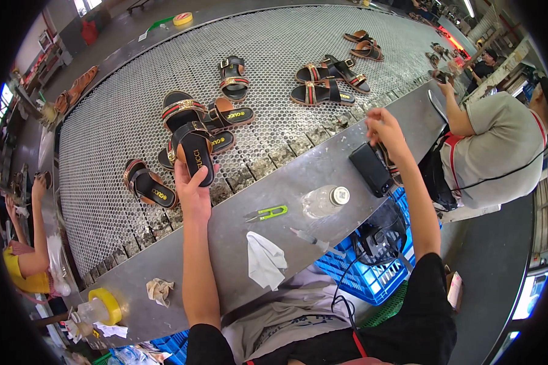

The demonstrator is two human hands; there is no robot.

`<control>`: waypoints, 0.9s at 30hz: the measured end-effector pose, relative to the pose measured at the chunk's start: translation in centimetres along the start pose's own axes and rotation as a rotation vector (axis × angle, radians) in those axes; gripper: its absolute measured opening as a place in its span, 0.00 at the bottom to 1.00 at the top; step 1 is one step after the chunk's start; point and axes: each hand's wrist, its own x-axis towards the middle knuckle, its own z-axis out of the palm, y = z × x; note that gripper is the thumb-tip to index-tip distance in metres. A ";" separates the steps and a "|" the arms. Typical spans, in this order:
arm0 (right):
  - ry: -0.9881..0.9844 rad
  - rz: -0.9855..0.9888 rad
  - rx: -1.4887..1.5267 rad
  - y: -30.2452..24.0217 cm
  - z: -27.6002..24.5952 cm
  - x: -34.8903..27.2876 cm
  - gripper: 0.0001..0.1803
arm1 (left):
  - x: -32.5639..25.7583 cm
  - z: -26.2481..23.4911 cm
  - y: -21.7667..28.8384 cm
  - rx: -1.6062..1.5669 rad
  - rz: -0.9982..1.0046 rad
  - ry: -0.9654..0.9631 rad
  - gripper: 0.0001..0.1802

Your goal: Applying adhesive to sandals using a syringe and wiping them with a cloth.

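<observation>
My left hand (193,190) grips a black sandal (193,149) by its heel end, thumb on the insole. The sandal has a buckled strap and a band with a red stripe and a gold-coloured piece. Beneath and beside it, more sandals (230,115) of the same kind lie on the mesh belt. A single sandal (149,184) rests just left of my left hand. My right hand (385,129) is raised over the metal ledge, fingers loosely bent and apart, with nothing visible in them. Below it are a black box-shaped object (371,169) and a sandal partly hidden by my forearm.
On the ledge (225,261) lie green thread snips (266,213), a clear bottle (326,201), a syringe (316,241), a white cloth (265,261), crumpled paper (159,292) and yellow tape (106,306). Blue crates (371,274) stand below. Co-workers (493,146) sit at right and left.
</observation>
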 end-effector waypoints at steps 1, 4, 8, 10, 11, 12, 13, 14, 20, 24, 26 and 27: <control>0.019 0.022 -0.088 0.9 -0.4 2.2 0.15 | -0.1 0.2 0.0 -0.011 -0.016 -0.001 0.27; 0.071 0.072 -0.037 3.1 -1.3 9.3 0.23 | 0.2 0.8 -0.1 -0.014 -0.031 0.000 0.27; 0.274 0.218 0.211 5.1 -3.7 17.8 0.26 | 0.6 1.4 -0.8 0.000 -0.044 0.014 0.28; 0.349 0.245 0.332 5.8 -3.7 20.6 0.20 | 1.0 0.9 -0.8 0.028 -0.052 0.011 0.31; 0.320 0.246 0.327 5.9 -2.9 21.5 0.20 | 1.0 0.8 -0.4 0.046 -0.043 0.010 0.32; 0.276 0.248 0.450 5.8 -2.2 22.2 0.16 | 1.1 0.9 0.0 0.049 -0.025 0.038 0.32; 0.234 0.250 0.566 5.9 -2.2 23.1 0.13 | 1.1 1.2 -0.1 0.040 -0.045 0.023 0.33; 0.194 0.223 0.644 7.3 -4.3 24.4 0.12 | 1.2 1.6 -0.4 0.018 -0.068 -0.002 0.34; 0.101 0.260 0.724 7.3 -2.7 25.5 0.06 | 0.8 0.0 0.1 -0.001 -0.139 -0.095 0.37; 0.042 0.194 0.951 5.9 -9.0 22.3 0.06 | 1.1 -0.3 -1.3 -0.091 -0.154 -0.205 0.34; -0.044 0.159 1.035 2.5 -7.1 17.7 0.05 | -0.5 -1.2 -0.1 -0.091 -0.135 -0.172 0.33; -0.076 0.098 1.036 1.2 -8.8 14.8 0.07 | -0.7 -0.7 0.2 -0.108 -0.134 -0.191 0.32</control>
